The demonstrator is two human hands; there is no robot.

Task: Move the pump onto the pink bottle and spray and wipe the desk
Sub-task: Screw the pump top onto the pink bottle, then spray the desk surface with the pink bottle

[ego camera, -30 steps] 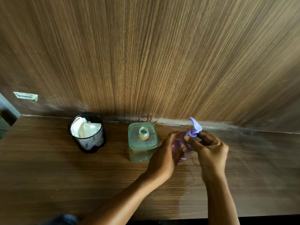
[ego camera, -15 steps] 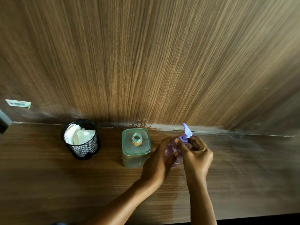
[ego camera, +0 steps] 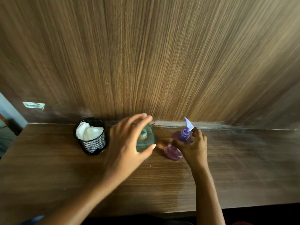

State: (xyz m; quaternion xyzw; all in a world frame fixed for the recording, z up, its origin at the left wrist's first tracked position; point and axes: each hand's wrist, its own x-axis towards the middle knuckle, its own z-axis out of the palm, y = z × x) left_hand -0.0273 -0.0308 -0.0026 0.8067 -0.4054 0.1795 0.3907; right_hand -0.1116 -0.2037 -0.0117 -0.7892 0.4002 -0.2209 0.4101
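Observation:
The pink bottle [ego camera: 172,151] stands on the wooden desk [ego camera: 48,168] with the purple pump [ego camera: 186,129] on its neck, nozzle pointing away from me. My right hand [ego camera: 193,147] wraps the bottle's right side, fingers near the pump collar. My left hand [ego camera: 128,143] hovers with spread fingers over the green square bottle [ego camera: 150,140], whose open neck shows between my fingers; it holds nothing.
A black mesh cup [ego camera: 93,143] with a white cloth [ego camera: 88,131] in it stands left of the green bottle. A wood-panel wall [ego camera: 162,62] rises behind the desk. The desk's front edge runs near my forearms.
My left hand has let go of the pink bottle and moved left, above the green bottle. My right hand stays on the pink bottle with the pump seated on it.

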